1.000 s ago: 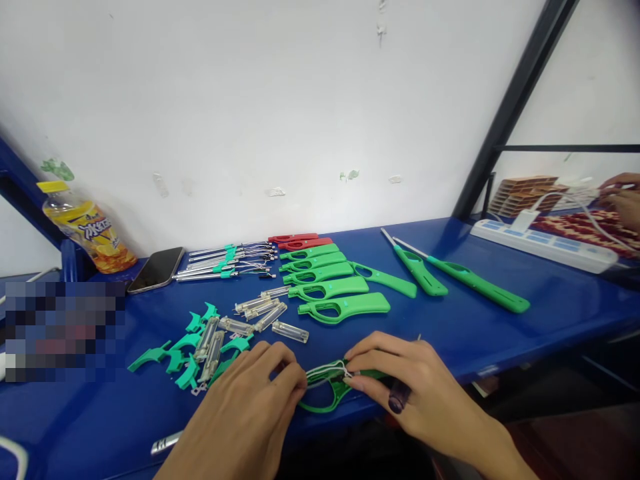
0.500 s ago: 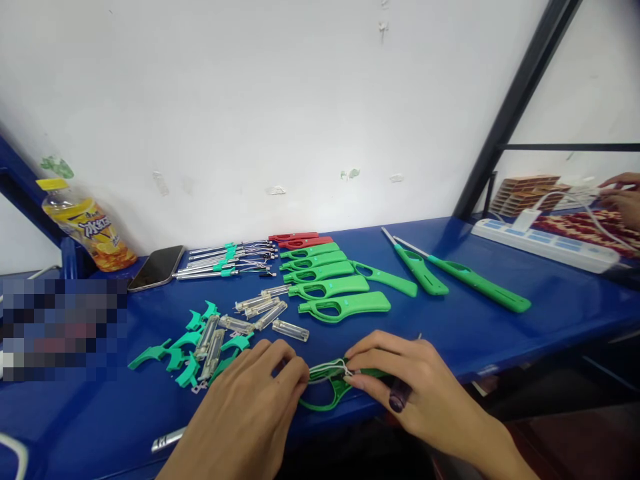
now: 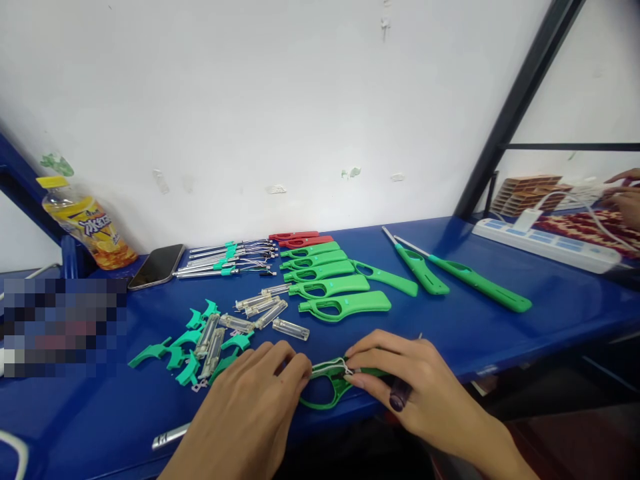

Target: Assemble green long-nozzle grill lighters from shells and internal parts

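Left hand (image 3: pixel 250 400): fingers bent and closed on the front end of an open green casing (image 3: pixel 323 399), fingertips partly hidden from me. Right hand (image 3: pixel 415 380): thumb and forefinger nearly meeting at the white wires (image 3: pixel 327 367), a purple-handled tool (image 3: pixel 400 395) gripped against the palm.

Open green casing: one, at the near edge of the blue table (image 3: pixel 475 333), between the two hands, inner side up; the wires run along its upper edge.

Metal tube (image 3: pixel 170 437): one, lying left of the left forearm, its far end hidden from me.

Teal plastic parts (image 3: pixel 189 371): a loose cluster, beyond and left of the left hand. Clear containers (image 3: pixel 291 330): several, some lying among the teal parts, others just beyond.

Metal rods (image 3: pixel 195 273): a group with wires attached, near the wall. Red casings (image 3: pixel 315 243): two, beside the rods. Green casings (image 3: pixel 360 305): five in a row, nearer me than the red; a sixth lies slanted at their right. Long-barrelled green lighters (image 3: pixel 425 277): two, farther right.

Phone (image 3: pixel 157 267): one, flat, beside a yellow-capped bottle (image 3: pixel 93 230).

White power strip (image 3: pixel 550 247): one, far right; past it I note a co-worker's hand (image 3: pixel 625 203).
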`<state>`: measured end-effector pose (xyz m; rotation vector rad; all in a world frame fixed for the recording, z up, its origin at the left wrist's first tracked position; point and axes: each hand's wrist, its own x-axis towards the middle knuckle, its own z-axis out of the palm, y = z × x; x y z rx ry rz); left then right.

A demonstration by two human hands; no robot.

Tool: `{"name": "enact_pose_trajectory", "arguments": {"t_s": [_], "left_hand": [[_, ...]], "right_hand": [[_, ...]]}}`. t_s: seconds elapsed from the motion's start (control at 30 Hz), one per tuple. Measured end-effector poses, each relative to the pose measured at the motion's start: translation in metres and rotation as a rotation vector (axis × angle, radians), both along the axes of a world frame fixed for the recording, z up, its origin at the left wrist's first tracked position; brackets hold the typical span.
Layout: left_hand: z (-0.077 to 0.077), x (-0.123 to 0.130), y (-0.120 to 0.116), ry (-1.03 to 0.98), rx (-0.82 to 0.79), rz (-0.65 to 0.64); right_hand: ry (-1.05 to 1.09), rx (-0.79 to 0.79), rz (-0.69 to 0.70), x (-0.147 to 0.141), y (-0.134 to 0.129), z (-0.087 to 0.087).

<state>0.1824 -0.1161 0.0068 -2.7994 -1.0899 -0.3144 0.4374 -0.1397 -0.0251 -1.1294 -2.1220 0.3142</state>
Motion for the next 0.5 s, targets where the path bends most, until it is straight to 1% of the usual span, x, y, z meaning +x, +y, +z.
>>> {"name": "enact_pose_trajectory", "arguments": {"t_s": [0.1,0.27,0.37,0.5], "left_hand": [[0.0010,0.0000,-0.0001,0.047,-0.049,0.020],[0.0058,0.0021,-0.0008,0.106,-0.159,0.102],[0.0053,0.0040,-0.0006,0.109,-0.162,0.110],[0.0039,0.0016,0.0003,0.068,-0.125,0.075]], "right_hand": [[0.000,0.003,0.000,0.0000,-0.0002,-0.0004],[0.002,0.003,-0.002,0.0001,-0.0001,-0.0017],[-0.001,0.006,-0.004,0.0002,0.0001,-0.0016],[0.004,0.009,0.003,0.0000,0.0001,-0.0013]]}}
